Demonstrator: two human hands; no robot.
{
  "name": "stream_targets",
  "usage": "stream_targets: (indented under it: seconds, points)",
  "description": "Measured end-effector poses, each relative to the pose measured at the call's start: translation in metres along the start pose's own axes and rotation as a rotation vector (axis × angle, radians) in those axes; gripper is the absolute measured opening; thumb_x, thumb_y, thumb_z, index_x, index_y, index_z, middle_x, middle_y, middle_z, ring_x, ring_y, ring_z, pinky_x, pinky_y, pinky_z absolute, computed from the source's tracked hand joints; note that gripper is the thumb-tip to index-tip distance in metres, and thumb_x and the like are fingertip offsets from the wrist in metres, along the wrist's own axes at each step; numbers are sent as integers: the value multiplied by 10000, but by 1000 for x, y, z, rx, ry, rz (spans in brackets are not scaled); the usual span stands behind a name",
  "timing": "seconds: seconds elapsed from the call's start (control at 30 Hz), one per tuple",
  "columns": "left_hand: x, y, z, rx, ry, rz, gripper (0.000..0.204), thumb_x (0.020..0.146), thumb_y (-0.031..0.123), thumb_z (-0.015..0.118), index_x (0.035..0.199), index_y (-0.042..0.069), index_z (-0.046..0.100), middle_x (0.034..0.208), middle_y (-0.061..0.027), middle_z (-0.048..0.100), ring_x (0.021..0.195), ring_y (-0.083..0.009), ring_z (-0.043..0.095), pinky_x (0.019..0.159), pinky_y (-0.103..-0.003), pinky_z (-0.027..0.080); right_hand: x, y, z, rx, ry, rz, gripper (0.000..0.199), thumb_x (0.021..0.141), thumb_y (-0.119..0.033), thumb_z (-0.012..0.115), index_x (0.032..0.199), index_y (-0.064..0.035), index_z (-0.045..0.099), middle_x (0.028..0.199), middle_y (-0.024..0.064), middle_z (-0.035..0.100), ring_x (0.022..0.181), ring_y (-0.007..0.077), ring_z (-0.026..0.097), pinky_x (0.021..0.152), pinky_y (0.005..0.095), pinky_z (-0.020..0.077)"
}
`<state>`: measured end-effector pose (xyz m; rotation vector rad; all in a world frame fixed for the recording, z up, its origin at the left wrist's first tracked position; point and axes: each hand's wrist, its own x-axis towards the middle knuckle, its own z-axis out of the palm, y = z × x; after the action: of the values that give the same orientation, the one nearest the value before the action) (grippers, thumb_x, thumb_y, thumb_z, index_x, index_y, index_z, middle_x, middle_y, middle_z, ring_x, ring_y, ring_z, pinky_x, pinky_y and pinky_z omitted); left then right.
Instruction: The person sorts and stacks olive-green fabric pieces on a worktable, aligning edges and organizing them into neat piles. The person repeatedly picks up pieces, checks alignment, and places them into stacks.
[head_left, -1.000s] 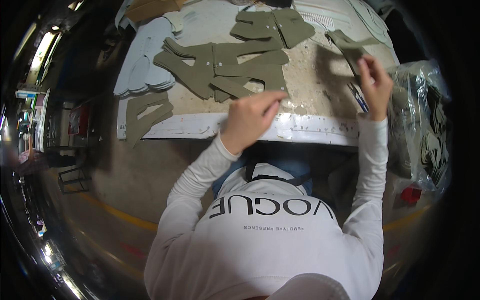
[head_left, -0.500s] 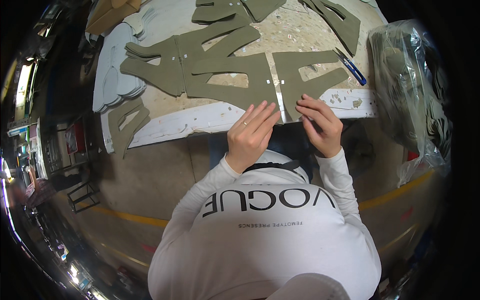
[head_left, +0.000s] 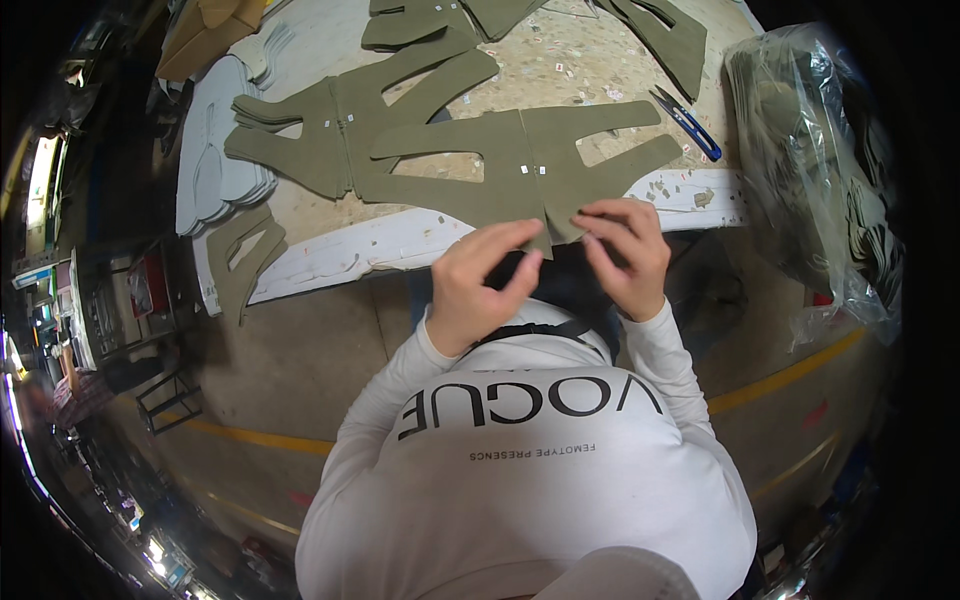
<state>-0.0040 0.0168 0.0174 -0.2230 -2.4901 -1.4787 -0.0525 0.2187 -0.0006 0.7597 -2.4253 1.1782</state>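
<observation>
Two flat olive cut-out pieces lie edge to edge in front of me, a left piece (head_left: 500,200) and a right piece (head_left: 562,180), each with a small white tag by the seam. My left hand (head_left: 480,275) has its thumb and forefinger closed around the near corner of the left piece. On the right piece's near edge, my right hand (head_left: 630,252) pinches with thumb and fingers. That edge is lifted and curled a little, with a narrow gap between the two pieces at the near end.
Blue-handled thread snips (head_left: 690,125) lie to the right. More olive pieces (head_left: 310,140) are left and at the back. Pale grey stacked cut-outs (head_left: 215,160) line the left edge, near a cardboard box (head_left: 205,40). A clear plastic bag (head_left: 790,150) of olive pieces stands right.
The right piece has come up against the left one, closing most of the gap. My left hand has turned from flat fingers to a pinch, and my right fingers have closed on the edge.
</observation>
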Motion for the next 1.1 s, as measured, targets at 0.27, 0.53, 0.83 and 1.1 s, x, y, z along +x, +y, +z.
stream_targets:
  seconds: [0.27,0.53,0.83,1.1]
  points:
    - [72,-5,19,-143,-111,-164,430,909,151,629,1315,50,528,1162,-171,616,803,-149,684,675,-249,541,13,-8,-14,334,55,209,162,793,35,657,939,-10,712,934,103,665,841,171,641,734,265,500]
    - [77,-29,-17,-6,113,-70,420,827,-26,623,1241,47,620,1267,-130,551,716,-66,604,633,-203,527,27,-4,-7,604,-42,599,346,939,-81,572,1274,1,559,1252,89,574,1101,177,585,899,286,490]
    - [38,-60,-64,-173,319,-231,495,829,-82,644,1310,-17,546,1310,-104,497,755,-37,571,674,-150,461,57,-7,52,888,-36,508,591,849,-5,642,1401,-66,442,1294,159,517,1070,155,559,883,255,469]
    - [31,-59,-49,-252,342,-218,509,825,-59,661,1314,-21,523,1272,-128,479,833,-118,649,676,-216,549,60,-7,15,846,-290,574,438,887,-3,606,1321,-44,564,1144,29,631,833,42,568,739,187,450]
